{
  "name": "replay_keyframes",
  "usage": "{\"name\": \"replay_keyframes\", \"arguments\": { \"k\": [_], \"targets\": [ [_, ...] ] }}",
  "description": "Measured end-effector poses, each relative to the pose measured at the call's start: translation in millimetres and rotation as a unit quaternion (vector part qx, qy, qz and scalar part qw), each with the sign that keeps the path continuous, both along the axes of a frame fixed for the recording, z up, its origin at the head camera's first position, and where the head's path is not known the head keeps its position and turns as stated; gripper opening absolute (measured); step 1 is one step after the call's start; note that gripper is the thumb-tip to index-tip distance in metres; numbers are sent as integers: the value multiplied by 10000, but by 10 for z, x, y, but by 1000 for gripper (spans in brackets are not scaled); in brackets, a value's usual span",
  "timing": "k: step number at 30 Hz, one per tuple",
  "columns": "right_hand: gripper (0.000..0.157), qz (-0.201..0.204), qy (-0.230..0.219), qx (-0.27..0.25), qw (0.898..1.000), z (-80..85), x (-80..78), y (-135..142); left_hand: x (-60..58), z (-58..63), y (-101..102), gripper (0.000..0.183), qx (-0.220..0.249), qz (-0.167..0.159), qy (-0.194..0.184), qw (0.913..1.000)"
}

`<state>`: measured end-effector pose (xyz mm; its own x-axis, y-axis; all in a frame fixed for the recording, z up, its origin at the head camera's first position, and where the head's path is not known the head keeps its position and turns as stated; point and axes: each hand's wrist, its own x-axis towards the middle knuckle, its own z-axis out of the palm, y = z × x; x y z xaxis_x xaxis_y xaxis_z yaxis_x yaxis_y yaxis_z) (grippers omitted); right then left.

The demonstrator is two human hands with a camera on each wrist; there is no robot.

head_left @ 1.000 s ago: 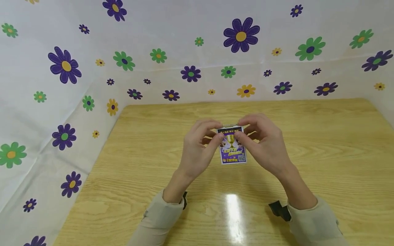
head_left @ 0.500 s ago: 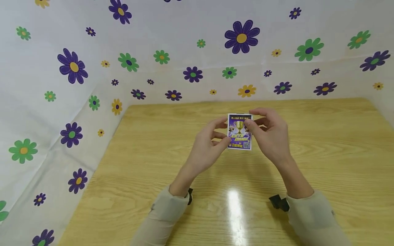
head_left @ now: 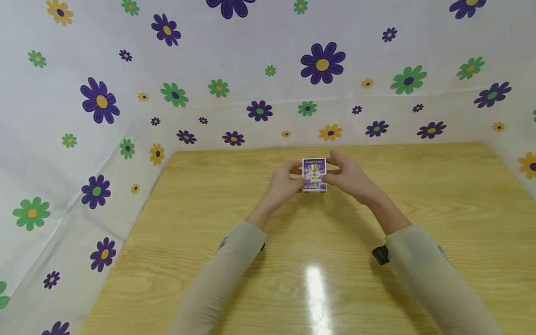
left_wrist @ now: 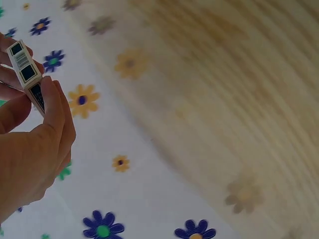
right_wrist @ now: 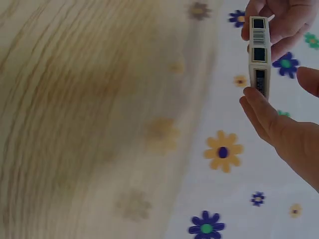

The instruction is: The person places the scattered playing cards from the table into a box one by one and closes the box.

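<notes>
A small purple and white card box (head_left: 314, 168) with a gold trophy on its face is held up over the table between both hands. My left hand (head_left: 286, 184) grips its left side, thumb on the front near the lower corner. My right hand (head_left: 351, 179) holds the right side, thumb tip at the lower right of the face and index finger raised off near the top corner. Both wrist views show a narrow side of the card box (left_wrist: 24, 62) with a barcode between black squares. Its back is hidden.
The wooden table (head_left: 201, 260) extends around the hands. A white cloth (head_left: 234, 51) printed with purple, green and yellow flowers hangs behind it and along its sides. Black wrist straps (head_left: 381, 255) show at the sleeve cuffs.
The card box has tilted so a narrow lower side shows. The left hand first shifted from its top edge to its left side, and the right thumb slid down the face. Both arms reach further forward.
</notes>
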<state>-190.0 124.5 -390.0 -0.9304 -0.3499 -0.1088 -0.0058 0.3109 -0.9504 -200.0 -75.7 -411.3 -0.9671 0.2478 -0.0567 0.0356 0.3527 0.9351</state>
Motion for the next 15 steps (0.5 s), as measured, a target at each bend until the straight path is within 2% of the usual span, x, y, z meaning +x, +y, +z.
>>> {"name": "replay_keyframes", "arguments": {
  "k": [4,7,11,15],
  "targets": [
    [82,-45,-668,-122,9977,-156,-146,-79,-171,-201,62,47,-691,46,-10,9976],
    [82,-85,-951,-92,9954,-253,-200,-144,-215,-281,107,46,-1329,57,26,9911],
    [76,-20,-965,79,9953,-326,-223,-219,-198,-306,142,36,-1900,81,157,9816],
    [65,-23,-846,71,9964,-349,-217,-268,-173,-301,139,23,-2072,82,286,9778]
  ]
}}
